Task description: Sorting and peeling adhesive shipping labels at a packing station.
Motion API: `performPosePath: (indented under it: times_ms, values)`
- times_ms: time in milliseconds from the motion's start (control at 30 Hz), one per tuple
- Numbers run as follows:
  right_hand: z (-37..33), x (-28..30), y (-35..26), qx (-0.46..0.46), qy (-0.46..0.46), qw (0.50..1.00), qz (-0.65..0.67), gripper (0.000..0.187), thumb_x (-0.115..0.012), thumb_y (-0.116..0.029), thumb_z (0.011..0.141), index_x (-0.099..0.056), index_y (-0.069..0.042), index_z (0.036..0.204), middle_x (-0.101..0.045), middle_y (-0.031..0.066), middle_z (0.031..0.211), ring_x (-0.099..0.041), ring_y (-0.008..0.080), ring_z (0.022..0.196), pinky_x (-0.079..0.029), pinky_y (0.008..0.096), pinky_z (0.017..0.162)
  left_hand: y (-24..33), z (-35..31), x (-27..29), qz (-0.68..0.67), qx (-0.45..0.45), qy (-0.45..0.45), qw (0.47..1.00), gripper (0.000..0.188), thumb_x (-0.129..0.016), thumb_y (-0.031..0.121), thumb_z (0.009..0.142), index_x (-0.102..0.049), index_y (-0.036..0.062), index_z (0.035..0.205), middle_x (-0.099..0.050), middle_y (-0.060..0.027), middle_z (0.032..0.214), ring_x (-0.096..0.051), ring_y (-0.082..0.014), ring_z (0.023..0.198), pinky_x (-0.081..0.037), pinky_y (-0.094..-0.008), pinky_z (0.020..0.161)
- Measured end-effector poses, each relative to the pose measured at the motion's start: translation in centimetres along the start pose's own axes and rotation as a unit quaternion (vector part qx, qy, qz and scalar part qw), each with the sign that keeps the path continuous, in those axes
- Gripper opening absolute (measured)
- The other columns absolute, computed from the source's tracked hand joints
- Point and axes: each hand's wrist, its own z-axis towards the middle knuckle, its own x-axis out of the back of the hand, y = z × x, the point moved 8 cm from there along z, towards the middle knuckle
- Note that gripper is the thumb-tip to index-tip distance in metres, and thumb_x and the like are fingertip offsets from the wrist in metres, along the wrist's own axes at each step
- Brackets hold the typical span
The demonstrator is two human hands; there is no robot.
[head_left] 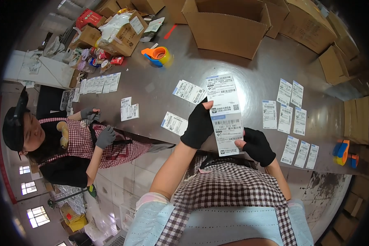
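Observation:
A strip of two joined white shipping labels with blue bands and barcodes hangs upright before me, over the table's near edge. My left hand, in a black fingerless glove, is closed on its left side with the thumb on the front. At the lower right edge, my right hand, gloved the same way, pinches the strip. Loose labels lie close by: one label beyond my left hand and another label beside it. Several more labels are laid out in groups on the right.
Across the grey metal table stand an open cardboard box and more boxes at the back. An orange tape dispenser is at the far left, a second dispenser at the right. A co-worker in grey gloves stands left, near overlapping labels.

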Motion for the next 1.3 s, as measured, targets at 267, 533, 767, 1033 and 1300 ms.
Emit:
performPosePath:
  times_ms: [267,533,767,1033,1300]
  values:
    - [0.0,0.1,0.2,-0.001,-0.014,1.0,-0.004,0.027,-0.06,-0.007,0.079,-0.058,0.002,0.104,-0.064,0.0085,0.092,-0.057,0.0121,0.081,-0.047,0.0274,0.071,0.3,0.0,0.3,0.093,-0.057,-0.004,0.994,0.044,-0.042,0.014,0.085,-0.036,-0.0028,0.126,-0.05,-0.0152,0.119,-0.051,-0.0241,0.109,-0.041,-0.0364,0.093]
    - [0.6,0.6,0.3,0.035,-0.03,0.999,0.006,0.033,-0.062,-0.006,0.076,-0.056,0.004,0.106,-0.063,0.0101,0.096,-0.058,0.0142,0.082,-0.047,0.0289,0.072,0.9,0.4,0.1,0.093,-0.064,-0.007,0.994,0.042,-0.041,0.013,0.086,-0.037,-0.0043,0.124,-0.049,-0.017,0.12,-0.049,-0.0252,0.112,-0.04,-0.037,0.095]
    - [1.0,1.7,-1.0,0.086,0.044,0.978,-0.183,0.036,-0.06,-0.002,0.073,-0.056,0.0,0.109,-0.063,0.0143,0.092,-0.062,0.0227,0.081,-0.048,0.0301,0.074,0.9,0.4,0.2,0.047,-0.05,0.02,0.997,0.039,-0.042,0.017,0.089,-0.042,-0.0053,0.12,-0.054,-0.0154,0.113,-0.054,-0.0214,0.102,-0.045,-0.0319,0.087]
    - [-1.5,0.3,-6.0,0.339,0.038,0.893,-0.292,0.034,-0.06,0.002,0.065,-0.061,-0.007,0.098,-0.054,0.0144,0.092,-0.057,0.0264,0.08,-0.047,0.0303,0.068,-1.7,-1.1,-0.5,0.08,-0.031,0.025,0.996,0.041,-0.044,0.014,0.088,-0.041,-0.0021,0.125,-0.056,-0.0108,0.11,-0.055,-0.0159,0.096,-0.045,-0.0276,0.084]
    - [-0.8,1.8,-4.8,0.325,0.067,0.933,-0.136,0.022,-0.067,0.001,0.063,-0.067,-0.008,0.082,-0.047,0.0107,0.103,-0.051,0.0211,0.093,-0.045,0.0327,0.078,-0.3,-1.9,1.6,0.265,-0.093,0.071,0.957,0.039,-0.043,0.01,0.088,-0.042,-0.0023,0.125,-0.055,-0.0093,0.113,-0.051,-0.0142,0.101,-0.041,-0.0272,0.087]
